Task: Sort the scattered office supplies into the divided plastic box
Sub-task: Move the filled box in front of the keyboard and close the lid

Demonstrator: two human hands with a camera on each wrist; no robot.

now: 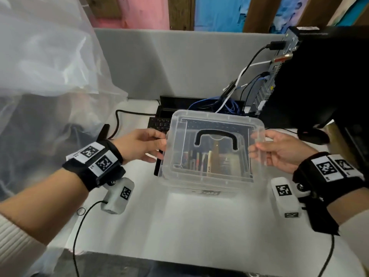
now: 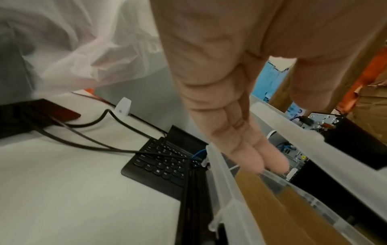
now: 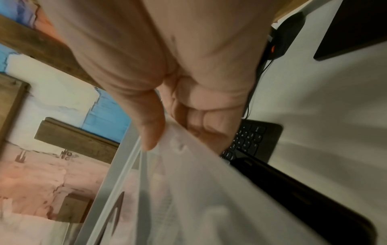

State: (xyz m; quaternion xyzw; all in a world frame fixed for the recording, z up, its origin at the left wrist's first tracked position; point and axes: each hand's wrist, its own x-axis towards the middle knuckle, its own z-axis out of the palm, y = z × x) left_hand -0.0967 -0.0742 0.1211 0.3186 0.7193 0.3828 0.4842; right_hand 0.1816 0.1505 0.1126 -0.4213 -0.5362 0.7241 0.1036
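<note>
Centrally in the head view, a translucent lid [image 1: 213, 144] with a black handle [image 1: 216, 137] is held above the clear plastic box [image 1: 199, 186] on the white table [image 1: 199, 226]. Its left edge is gripped by the left hand [image 1: 139, 144] and its right edge is pinched by the right hand [image 1: 279, 150]. Pens [image 1: 196, 159] are seen standing inside the box. A black keyboard [image 1: 159, 122] lies behind it.

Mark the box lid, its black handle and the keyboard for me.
lid [image 1: 211, 176], head view, near edge of the clear top.
handle [image 1: 216, 133], head view, middle of the black bar.
keyboard [image 2: 159, 164], left wrist view, on the keys.
</note>
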